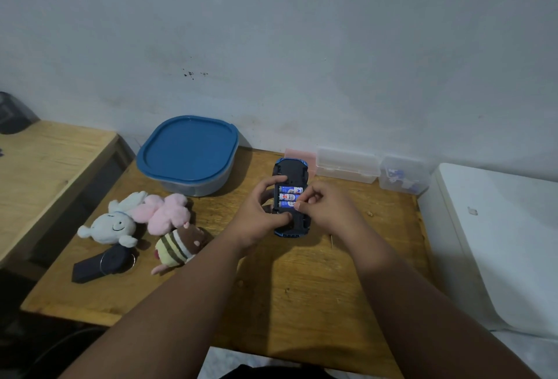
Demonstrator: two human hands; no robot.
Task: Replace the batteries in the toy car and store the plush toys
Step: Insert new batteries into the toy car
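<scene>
The blue toy car (290, 171) lies upside down on the wooden table (302, 282), its battery bay uncovered with three blue-and-white batteries (288, 196) inside. My left hand (262, 215) grips the car's left side, thumb and fingers curled over its underside. My right hand (326, 207) is at the bay's right edge, fingertips pinching the end of the nearest battery. Three plush toys lie at the left: a white one (111, 225), a pink one (164, 211) and a striped brown one (178, 244).
A clear tub with a blue lid (188, 149) stands behind the plush toys. Two small clear plastic boxes (347, 164) (403, 174) sit by the wall. A black item with key rings (101, 262) lies front left. A white appliance (498, 242) borders the table's right edge.
</scene>
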